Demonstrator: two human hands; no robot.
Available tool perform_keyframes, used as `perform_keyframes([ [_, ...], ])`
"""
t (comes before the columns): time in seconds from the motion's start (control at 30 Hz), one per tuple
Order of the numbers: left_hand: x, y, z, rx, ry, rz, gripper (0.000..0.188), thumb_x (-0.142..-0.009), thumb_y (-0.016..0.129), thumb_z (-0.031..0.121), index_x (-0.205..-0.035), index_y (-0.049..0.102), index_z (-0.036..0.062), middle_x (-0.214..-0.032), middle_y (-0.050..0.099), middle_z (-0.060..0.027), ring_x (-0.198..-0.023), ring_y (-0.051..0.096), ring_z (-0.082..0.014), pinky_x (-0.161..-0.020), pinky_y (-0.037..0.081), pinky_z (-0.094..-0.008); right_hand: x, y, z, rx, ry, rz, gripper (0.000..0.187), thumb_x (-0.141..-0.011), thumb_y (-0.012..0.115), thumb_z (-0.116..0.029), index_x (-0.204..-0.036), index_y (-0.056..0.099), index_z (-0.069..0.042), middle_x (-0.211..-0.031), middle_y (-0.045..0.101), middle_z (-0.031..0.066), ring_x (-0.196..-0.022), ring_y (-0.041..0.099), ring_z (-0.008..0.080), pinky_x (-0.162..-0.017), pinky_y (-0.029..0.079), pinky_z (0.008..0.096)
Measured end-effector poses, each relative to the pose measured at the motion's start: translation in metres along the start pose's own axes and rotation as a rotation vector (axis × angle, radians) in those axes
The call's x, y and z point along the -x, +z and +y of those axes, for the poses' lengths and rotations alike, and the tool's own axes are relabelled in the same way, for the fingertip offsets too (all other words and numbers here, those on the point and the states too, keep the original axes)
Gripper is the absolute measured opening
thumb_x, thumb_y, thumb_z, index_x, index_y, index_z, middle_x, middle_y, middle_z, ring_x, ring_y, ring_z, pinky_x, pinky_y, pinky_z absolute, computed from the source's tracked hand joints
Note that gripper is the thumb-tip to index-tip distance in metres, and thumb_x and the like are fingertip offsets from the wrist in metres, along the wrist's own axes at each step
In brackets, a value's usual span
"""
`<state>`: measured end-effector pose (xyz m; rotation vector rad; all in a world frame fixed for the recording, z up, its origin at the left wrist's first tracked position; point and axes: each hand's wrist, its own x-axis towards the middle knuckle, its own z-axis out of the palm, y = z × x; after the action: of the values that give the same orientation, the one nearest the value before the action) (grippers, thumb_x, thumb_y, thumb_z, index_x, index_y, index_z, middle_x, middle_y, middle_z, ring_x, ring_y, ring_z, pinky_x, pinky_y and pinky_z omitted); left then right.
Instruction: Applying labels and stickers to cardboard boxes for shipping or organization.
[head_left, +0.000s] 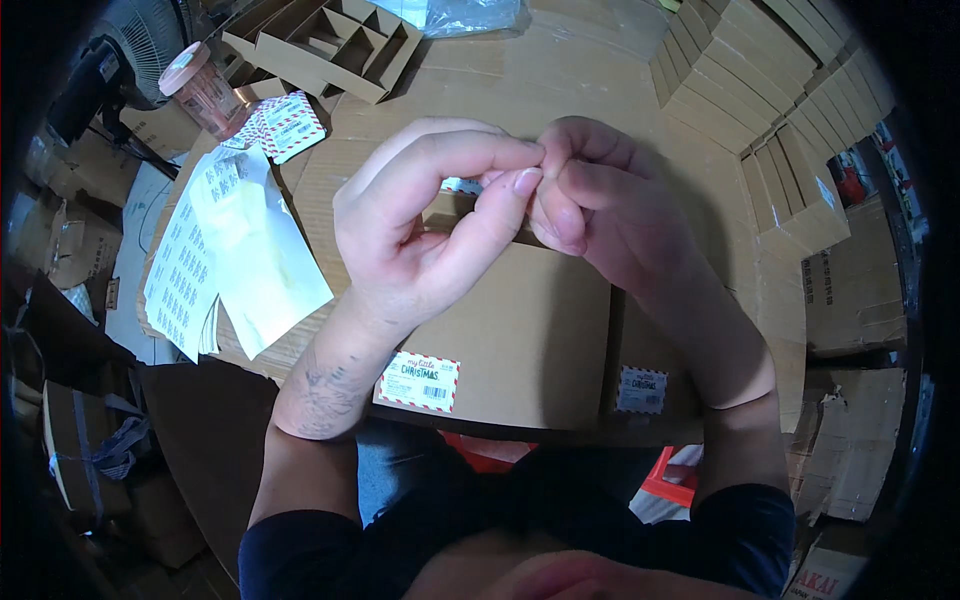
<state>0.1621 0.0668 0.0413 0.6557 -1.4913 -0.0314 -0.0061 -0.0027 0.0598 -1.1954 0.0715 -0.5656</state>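
Toward the near edge lay the labelled brown carton (500, 330); above it, left hand (430, 205) and right hand (615, 205) met, each grip pinched together, on what I couldn't tell. Fine fingertip work seemed underway, the next move likely needing delicate release. Cardboard dividers (320, 73) stood beyond.

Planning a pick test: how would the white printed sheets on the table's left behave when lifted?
The white printed sheets would probably flop, looking paper-thin. They may slide apart, since they overlap loosely with fanned lower edges. Each is likely light; the stack's depth is hard to tell.
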Motion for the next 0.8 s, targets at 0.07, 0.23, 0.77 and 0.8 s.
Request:
perform_keyframes([
  [0.07, 0.0, -0.001, -0.001, -0.001, 0.003, -0.011, 0.015, -0.078, 0.071, 0.0, -0.092, 0.068, 0.0009, -0.086, 0.068, -0.0089, -0.076, 0.065, -0.0158, -0.065, 0.051, -0.0242, 0.0, -0.001, 0.0, 0.011, -0.007, 0.001, 0.015, -0.092, 0.062, -0.019, -0.1, 0.063, -0.007, -0.074, 0.062, 0.0021, -0.06, 0.051, 0.0061, -0.053, 0.038, 0.0197],
  [0.23, -0.001, -0.002, 0.0, -0.045, 0.041, -0.037, 0.015, -0.079, 0.072, 0.0, -0.093, 0.068, 0.0007, -0.087, 0.068, -0.0092, -0.076, 0.066, -0.0161, -0.065, 0.051, -0.0245, 0.0, -0.002, 0.0, 0.031, -0.018, 0.019, 0.016, -0.092, 0.062, -0.02, -0.1, 0.064, -0.007, -0.074, 0.063, 0.0027, -0.06, 0.052, 0.0058, -0.053, 0.037, 0.0197],
  [0.77, 0.002, -0.002, 0.0, 0.007, -0.054, -0.026, 0.012, -0.08, 0.07, 0.001, -0.092, 0.067, 0.0009, -0.085, 0.067, -0.0066, -0.074, 0.063, -0.0127, -0.063, 0.05, -0.0228, 0.001, 0.006, -0.019, 0.178, 0.018, 0.079, 0.012, -0.088, 0.064, -0.013, -0.095, 0.066, -0.003, -0.076, 0.065, 0.0076, -0.063, 0.06, 0.0102, -0.054, 0.044, 0.0214],
  [0.8, 0.002, -0.001, 0.0, 0.006, -0.069, -0.03, 0.012, -0.08, 0.07, 0.001, -0.092, 0.067, 0.0007, -0.084, 0.067, -0.0063, -0.074, 0.063, -0.0122, -0.063, 0.05, -0.0227, 0.001, 0.007, -0.021, 0.179, 0.018, 0.081, 0.012, -0.088, 0.064, -0.013, -0.095, 0.066, -0.003, -0.076, 0.065, 0.0076, -0.063, 0.06, 0.0102, -0.054, 0.044, 0.0214],
])
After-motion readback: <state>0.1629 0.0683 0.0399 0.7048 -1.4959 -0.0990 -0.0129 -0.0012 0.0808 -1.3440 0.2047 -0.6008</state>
